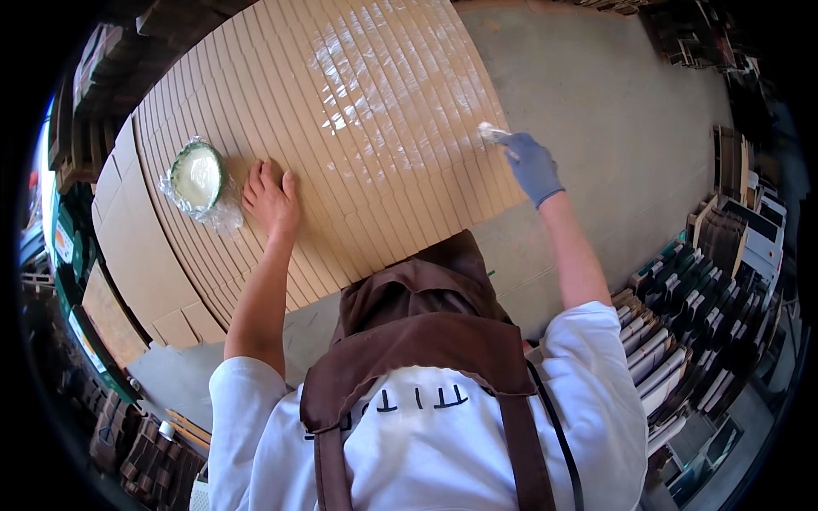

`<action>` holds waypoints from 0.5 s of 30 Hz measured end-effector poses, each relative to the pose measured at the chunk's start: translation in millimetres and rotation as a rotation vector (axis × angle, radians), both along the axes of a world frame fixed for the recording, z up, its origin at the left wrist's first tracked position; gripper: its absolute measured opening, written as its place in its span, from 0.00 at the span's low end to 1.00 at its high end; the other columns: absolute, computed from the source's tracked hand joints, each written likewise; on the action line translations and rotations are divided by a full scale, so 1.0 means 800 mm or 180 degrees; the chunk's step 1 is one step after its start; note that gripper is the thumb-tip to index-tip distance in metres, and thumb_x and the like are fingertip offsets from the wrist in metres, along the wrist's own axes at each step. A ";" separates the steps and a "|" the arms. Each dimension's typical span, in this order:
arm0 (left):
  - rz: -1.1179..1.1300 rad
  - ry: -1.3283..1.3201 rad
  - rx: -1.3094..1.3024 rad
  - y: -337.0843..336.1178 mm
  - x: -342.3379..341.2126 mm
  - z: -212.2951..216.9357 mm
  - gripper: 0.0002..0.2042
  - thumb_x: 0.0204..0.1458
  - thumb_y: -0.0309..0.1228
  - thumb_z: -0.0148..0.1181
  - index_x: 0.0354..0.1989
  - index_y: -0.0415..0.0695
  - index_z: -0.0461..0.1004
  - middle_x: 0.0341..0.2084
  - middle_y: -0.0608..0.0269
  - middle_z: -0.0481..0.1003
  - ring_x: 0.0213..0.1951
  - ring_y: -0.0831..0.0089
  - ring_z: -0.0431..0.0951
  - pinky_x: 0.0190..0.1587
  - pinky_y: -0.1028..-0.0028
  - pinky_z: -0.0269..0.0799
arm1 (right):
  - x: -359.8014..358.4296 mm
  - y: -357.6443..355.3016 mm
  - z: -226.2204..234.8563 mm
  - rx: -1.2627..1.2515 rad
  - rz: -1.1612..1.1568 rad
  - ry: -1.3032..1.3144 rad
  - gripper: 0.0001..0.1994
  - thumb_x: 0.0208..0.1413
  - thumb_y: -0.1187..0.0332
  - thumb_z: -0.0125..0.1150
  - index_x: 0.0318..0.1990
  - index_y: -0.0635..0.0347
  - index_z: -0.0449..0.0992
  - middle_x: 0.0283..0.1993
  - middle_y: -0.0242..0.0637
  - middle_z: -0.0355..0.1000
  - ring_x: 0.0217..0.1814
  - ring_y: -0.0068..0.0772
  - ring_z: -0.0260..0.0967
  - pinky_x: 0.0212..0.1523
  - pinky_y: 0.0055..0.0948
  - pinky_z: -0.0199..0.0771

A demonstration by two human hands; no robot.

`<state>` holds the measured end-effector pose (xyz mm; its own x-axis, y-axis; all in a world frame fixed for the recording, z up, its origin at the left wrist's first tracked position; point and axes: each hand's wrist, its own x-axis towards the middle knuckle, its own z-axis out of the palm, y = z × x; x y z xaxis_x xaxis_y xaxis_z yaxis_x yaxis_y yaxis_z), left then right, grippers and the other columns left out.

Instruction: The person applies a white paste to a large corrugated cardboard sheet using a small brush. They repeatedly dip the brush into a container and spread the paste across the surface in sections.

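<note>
A fan of overlapping brown cardboard flaps [358, 170] lies spread on the table. A wet, glossy streak [375, 85] covers its upper middle. My right hand [530, 166], in a blue glove, holds a small brush [492, 133] at the right edge of the cardboard. My bare left hand [271, 200] rests flat on the cardboard at the left, fingers apart, holding nothing. Just left of it sits a green bowl of white glue [197, 175] on crinkled clear plastic.
The grey table top [613, 111] extends to the right of the cardboard. Stacks of flat printed boxes [682, 332] stand at the right, and more stacked goods [94, 111] line the left side. I wear a brown apron [426, 341] over a white shirt.
</note>
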<state>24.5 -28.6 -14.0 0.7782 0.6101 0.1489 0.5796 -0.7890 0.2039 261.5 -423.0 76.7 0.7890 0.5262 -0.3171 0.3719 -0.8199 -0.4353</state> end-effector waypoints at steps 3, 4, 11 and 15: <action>0.0079 0.0021 0.0046 0.000 0.003 0.000 0.24 0.58 0.48 0.51 0.61 0.52 0.64 0.63 0.64 0.62 0.64 0.59 0.56 0.66 0.54 0.46 | -0.019 0.005 0.018 0.0467 0.0356 -0.0119 0.14 0.57 0.74 0.51 0.49 0.53 0.75 0.53 0.41 0.72 0.49 0.47 0.72 0.50 0.37 0.73; 0.0057 0.0019 0.0036 -0.001 0.003 -0.002 0.24 0.58 0.48 0.51 0.61 0.52 0.64 0.63 0.65 0.62 0.64 0.59 0.56 0.66 0.54 0.46 | -0.037 0.005 0.017 0.1054 0.0547 -0.0139 0.14 0.57 0.75 0.50 0.49 0.54 0.75 0.53 0.41 0.72 0.49 0.47 0.72 0.50 0.37 0.73; 0.0065 0.0034 0.0074 0.000 -0.002 -0.006 0.24 0.58 0.49 0.50 0.60 0.52 0.64 0.62 0.65 0.62 0.63 0.59 0.57 0.65 0.53 0.47 | -0.002 -0.027 0.000 0.0005 0.0076 -0.0174 0.15 0.55 0.76 0.52 0.50 0.54 0.74 0.50 0.41 0.73 0.52 0.43 0.71 0.52 0.35 0.72; 0.0041 0.0022 0.0128 0.000 0.000 -0.010 0.24 0.58 0.49 0.50 0.60 0.52 0.64 0.62 0.66 0.62 0.63 0.59 0.57 0.65 0.53 0.47 | -0.022 -0.022 -0.012 0.0262 0.0577 -0.0490 0.15 0.58 0.75 0.51 0.52 0.54 0.75 0.50 0.39 0.74 0.48 0.36 0.72 0.50 0.31 0.72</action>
<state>24.5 -28.8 -21.8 0.7714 0.6138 0.1682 0.5911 -0.7889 0.1681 243.6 -440.4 66.9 0.7151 0.6826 -0.1508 0.5766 -0.6979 -0.4247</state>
